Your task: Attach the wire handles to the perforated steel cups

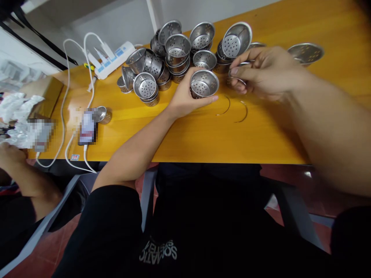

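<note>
My left hand [185,94] is closed around a perforated metal strainer cup [204,83], its open mouth tilted up toward me. To its right, my right hand [262,73] pinches a thin, round-rimmed metal piece [240,80]; my fingers cover most of it, so I cannot tell whether it is a lid or a cup. Below the hands, a thin curved wire [227,106] and a second curved wire [245,112] lie on the table. Behind both hands stand several more strainer cups [177,48], some stacked. A flat perforated metal disc [305,53] is beyond my right wrist.
A white power strip [116,60] with plugs and white cables stands at the back left. A phone [87,127] rests beside a small metal cup [104,115]. At far left are a co-worker's arm [26,173], clear plastic bags [17,110] and a cardboard box [52,90].
</note>
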The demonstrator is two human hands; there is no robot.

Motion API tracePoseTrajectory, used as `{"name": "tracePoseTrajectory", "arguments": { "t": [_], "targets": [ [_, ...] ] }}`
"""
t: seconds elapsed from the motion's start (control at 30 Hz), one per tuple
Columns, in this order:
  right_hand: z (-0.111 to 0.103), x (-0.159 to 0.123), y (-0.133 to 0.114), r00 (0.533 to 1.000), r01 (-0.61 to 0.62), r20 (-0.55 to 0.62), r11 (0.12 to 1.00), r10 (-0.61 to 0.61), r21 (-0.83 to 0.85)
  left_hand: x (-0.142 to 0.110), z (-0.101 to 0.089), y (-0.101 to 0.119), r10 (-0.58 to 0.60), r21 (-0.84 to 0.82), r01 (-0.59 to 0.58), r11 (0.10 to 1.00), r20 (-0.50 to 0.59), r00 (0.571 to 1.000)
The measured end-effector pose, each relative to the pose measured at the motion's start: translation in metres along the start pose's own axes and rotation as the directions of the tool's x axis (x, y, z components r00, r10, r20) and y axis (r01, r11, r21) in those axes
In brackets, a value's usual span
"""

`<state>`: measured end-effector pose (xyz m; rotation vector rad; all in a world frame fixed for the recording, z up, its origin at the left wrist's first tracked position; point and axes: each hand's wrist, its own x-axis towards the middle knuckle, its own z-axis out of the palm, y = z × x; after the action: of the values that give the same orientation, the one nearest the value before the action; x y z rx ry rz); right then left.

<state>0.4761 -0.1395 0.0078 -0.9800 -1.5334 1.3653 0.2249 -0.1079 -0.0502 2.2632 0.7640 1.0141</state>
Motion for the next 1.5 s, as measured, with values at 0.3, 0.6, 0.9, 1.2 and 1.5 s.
{"name": "tracePoseTrajectory", "arguments": {
  "t": [0.3,0.6,0.9,1.2,1.5],
  "targets": [
    [0.000,0.002,0.003,0.997,0.062,-0.041,0.993,-0.067,-0.104,0.000,-0.001,0.003,0.013,0.015,-0.013,1.000,-0.030,0.999],
    [-0.043,0.018,0.052,0.976,0.212,0.033,0.915,-0.214,-0.342,0.002,-0.002,0.006,0.035,-0.005,-0.036,0.999,-0.045,0.998],
    [-0.050,0.016,0.058,0.927,0.328,0.006,0.805,-0.374,-0.495,0.002,0.001,0.004,0.024,-0.049,-0.026,0.998,-0.043,0.999],
    [-0.040,0.006,0.033,0.883,0.322,-0.070,0.707,-0.464,-0.630,0.001,0.002,0.003,0.059,0.018,-0.059,0.998,-0.034,0.998],
    [-0.005,-0.004,-0.002,0.858,0.354,-0.085,0.702,-0.507,-0.619,-0.001,0.001,0.001,0.066,0.039,-0.066,0.997,0.005,0.998]
  ]
}}
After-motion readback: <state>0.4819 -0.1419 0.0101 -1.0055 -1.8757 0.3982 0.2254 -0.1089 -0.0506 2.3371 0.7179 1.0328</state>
